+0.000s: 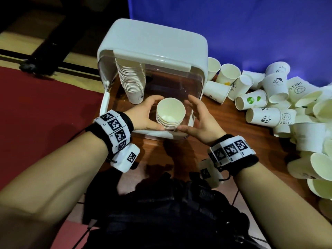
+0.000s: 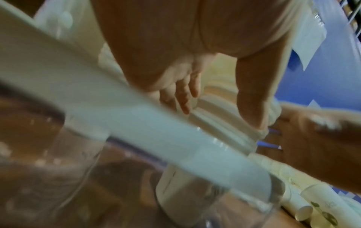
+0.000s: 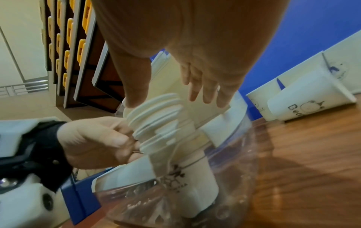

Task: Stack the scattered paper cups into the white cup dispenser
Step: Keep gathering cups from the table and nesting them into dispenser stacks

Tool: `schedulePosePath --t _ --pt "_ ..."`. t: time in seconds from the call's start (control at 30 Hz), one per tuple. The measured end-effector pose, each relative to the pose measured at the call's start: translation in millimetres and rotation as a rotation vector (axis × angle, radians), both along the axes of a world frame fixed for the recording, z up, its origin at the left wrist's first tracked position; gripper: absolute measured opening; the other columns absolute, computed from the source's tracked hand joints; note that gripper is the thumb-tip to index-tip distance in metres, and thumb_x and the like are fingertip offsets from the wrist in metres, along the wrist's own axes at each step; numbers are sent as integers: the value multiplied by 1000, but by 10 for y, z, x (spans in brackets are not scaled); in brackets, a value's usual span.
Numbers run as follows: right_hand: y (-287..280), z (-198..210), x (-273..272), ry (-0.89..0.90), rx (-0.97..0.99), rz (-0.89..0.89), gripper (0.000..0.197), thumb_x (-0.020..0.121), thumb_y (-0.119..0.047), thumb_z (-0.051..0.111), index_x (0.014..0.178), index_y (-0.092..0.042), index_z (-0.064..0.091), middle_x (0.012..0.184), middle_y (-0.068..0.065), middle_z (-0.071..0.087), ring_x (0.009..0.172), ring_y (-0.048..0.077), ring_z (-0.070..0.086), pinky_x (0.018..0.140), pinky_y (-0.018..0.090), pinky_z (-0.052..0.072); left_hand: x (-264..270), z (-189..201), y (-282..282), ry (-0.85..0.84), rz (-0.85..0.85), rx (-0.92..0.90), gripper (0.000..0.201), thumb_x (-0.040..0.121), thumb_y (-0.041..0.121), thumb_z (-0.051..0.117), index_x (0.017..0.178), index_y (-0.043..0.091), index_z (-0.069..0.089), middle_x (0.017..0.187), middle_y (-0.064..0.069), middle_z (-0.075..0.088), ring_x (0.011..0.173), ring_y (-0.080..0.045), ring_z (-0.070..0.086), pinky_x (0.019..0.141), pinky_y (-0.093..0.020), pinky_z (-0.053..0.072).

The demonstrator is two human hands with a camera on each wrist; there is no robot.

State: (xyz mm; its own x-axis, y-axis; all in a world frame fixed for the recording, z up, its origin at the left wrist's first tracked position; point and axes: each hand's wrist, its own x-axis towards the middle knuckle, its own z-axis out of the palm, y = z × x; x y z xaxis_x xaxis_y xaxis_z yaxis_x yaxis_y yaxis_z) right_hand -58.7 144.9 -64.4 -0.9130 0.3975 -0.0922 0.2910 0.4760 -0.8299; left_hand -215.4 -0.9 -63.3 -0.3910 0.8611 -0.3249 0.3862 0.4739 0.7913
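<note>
Left hand (image 1: 143,114) grips short cup stack (image 1: 170,114), mouth up, at front of white dispenser (image 1: 152,44); right hand (image 1: 199,119) spread beside it. Loose cups (image 1: 269,97) piled right.

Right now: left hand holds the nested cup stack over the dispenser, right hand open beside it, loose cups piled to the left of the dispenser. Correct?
One error: the loose cups are piled to the right of the dispenser, not the left; the head view shows it. The rest stands: left hand holds the nested cup stack, right hand open beside it.
</note>
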Motion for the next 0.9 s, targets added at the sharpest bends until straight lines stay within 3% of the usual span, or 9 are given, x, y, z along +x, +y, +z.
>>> schedulePosePath --t 0.07,0.13,0.2,0.3,0.47,0.57,0.77,0.9 --pt "59 35 138 -19 25 -25 86 74 -18 75 143 -15 24 147 5 34 127 3 32 112 27 27 18 129 -89 -31 23 41 99 68 10 79 143 18 15 148 -5 29 137 -16 30 115 -31 25" --pt "122 85 307 -3 69 -50 72 79 -21 70 140 -17 32 143 5 37 125 7 38 108 28 33 62 300 -173 67 52 92 95 69 16 78 143 20 18 148 -4 30 138 -15 28 116 -32 23" --pt "220 143 475 -25 159 -78 59 83 -23 65 135 -17 39 137 7 43 122 13 45 103 28 38 158 493 -200 176 62 148 84 73 20 75 141 21 25 145 -2 35 134 -13 33 114 -34 27" --pt "420 255 707 -99 307 -113 44 86 -23 62 127 -14 50 126 9 53 116 18 53 96 25 41 381 742 -97 279 42 211 57 81 20 67 132 20 42 135 -1 46 123 -11 45 106 -26 36" --pt "829 391 1100 -198 357 -213 27 86 -21 61 112 -14 62 117 8 61 107 22 59 97 34 46 806 879 312 343 -98 191 37 84 22 63 120 23 55 124 1 53 115 -11 51 100 -29 44" --pt "1130 432 1321 -255 364 -314 25 86 -21 60 109 -12 63 118 9 62 102 22 62 93 33 47 1034 843 685 356 -131 134 37 84 23 63 120 21 55 118 4 53 113 -12 52 99 -29 44" --pt "1727 409 1571 -399 359 -477 37 88 -22 57 122 -9 54 124 9 60 109 26 58 93 30 42 1189 592 1595 405 -127 -46 53 82 25 66 130 17 46 134 -6 48 124 -21 46 102 -27 36" --pt "2142 483 1373 -382 369 -562 42 89 -23 54 127 -8 49 127 12 56 114 28 54 90 29 41 1051 396 2164 562 -63 -181 74 73 24 74 137 18 37 140 -10 43 127 -29 42 105 -36 35"
